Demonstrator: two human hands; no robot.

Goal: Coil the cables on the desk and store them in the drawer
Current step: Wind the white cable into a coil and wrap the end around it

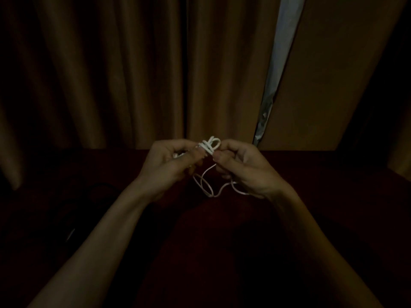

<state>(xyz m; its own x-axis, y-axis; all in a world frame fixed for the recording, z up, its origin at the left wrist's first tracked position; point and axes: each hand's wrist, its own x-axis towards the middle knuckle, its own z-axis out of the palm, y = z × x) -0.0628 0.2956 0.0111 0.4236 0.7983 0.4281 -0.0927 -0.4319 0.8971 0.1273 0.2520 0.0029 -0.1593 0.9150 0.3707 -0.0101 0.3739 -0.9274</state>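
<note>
White cable (pixel 210 144), seen from the head view, is held in the air between both hands, above the far part of a dark red desk (pixel 311 196) and not resting on it. The left hand (pixel 171 162) has its fingers curled, and its thumb presses a small bundle of wound turns against them. The right hand (pixel 242 165) is also curled and pinches the cable between thumb and forefinger, just beside the bundle. The two hands are close together, nearly touching at the bundle. A short loop of cable stands up above the fingertips. Below the hands, several slack loops (pixel 206 185) hang down and pass under the right palm; whether they reach the desk cannot be told. Both bare forearms enter from the lower edge. Brown curtains (pixel 111 74) hang in folds behind the desk, with a pale strip (pixel 278 63) showing at a gap to the right of centre. Lighting is very dim. On the left of the desk lies a dark looped shape (pixel 97 190), too dim to identify.
</note>
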